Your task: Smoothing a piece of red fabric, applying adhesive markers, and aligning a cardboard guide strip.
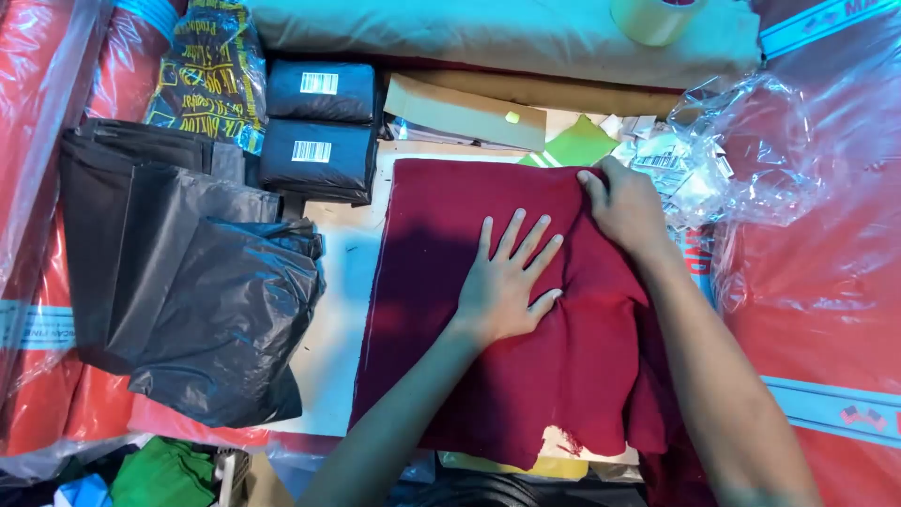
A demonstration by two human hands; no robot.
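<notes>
**Two hands on a folded maroon cloth**

The left hand (507,282) lies flat on the maroon cloth (450,376), fingers spread apart and pressing the fabric down. The right hand (624,202), just beyond and to the right of it, has its fingers closed together on the cloth's far right corner, gripping a fold there. The cloth lies directly under both hands, spread over a pale work surface (333,310).

What could go wrong, as a judgement: the fabric ripples between the two hands, so a pull from the right hand against the pinned part may set a crease or skew the edges. The near right side hangs loose (it droops by the right forearm) and could drag the fold out of line.

Containers: left of the left hand sits a heap of black plastic bags (188,291), apparently empty and flat. Beyond them are two black wrapped packets (319,127), sealed, with contents hidden. Right of the right hand, a crumpled clear plastic bag (751,150) holds small paper labels. Red goods in clear wrap (817,310) lie further right.
</notes>
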